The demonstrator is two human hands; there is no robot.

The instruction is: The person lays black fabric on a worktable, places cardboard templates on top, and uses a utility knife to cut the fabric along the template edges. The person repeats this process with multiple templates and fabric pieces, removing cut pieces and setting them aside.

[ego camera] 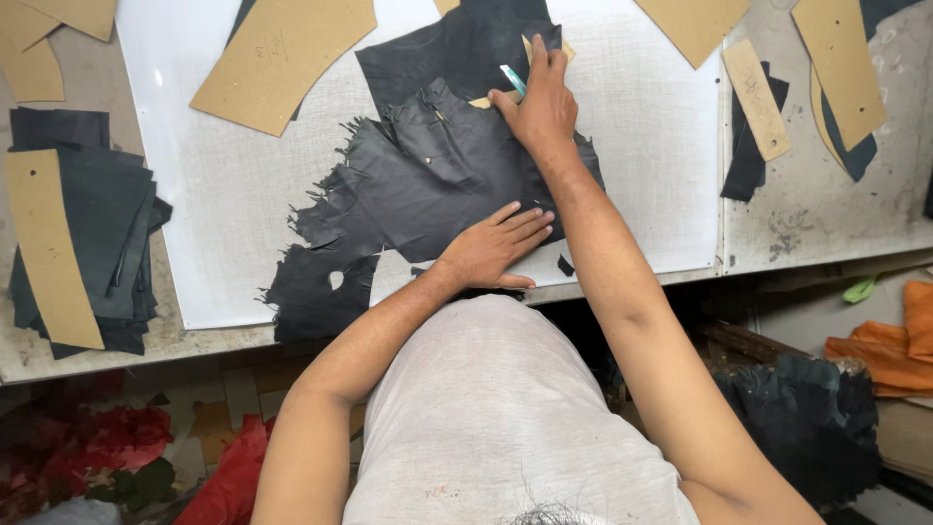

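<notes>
In the head view, the person leans over a counter [826, 219] covered by a white cutting board [224, 214]. On the board lies a large piece of black leather [428, 185], wrinkled, with ragged edges on its left side.

The right hand [537, 107] is at the far part of the leather. Its grip is clenched around a small cutting tool with a light blue handle [512, 80], and the same hand presses on a cardboard pattern [486, 100], of which only small tan parts show near the fingers. The blade itself I cannot see.

The left hand [494, 248] lies flat with the fingers spread on the near edge of the leather, close to the front edge of the board. Its grip is released; it holds nothing and only presses the leather down.

Around the board there are more tan cardboard patterns [282, 58], and on the left side a stack of cut black pieces [107, 224] with a long pattern strip on top. Orange cloth [889, 345] and red scraps [97, 437] are below the counter.

In my judgement, the main risk is that the leather moves. It is wrinkled between the two hands, so a fold can pull under the blade and make the cut line crooked. The pattern is small and mostly covered by the hand; if the pressure is weak, it can slide. Also the fingers are just beside the tool, so a slip could reach them.
</notes>
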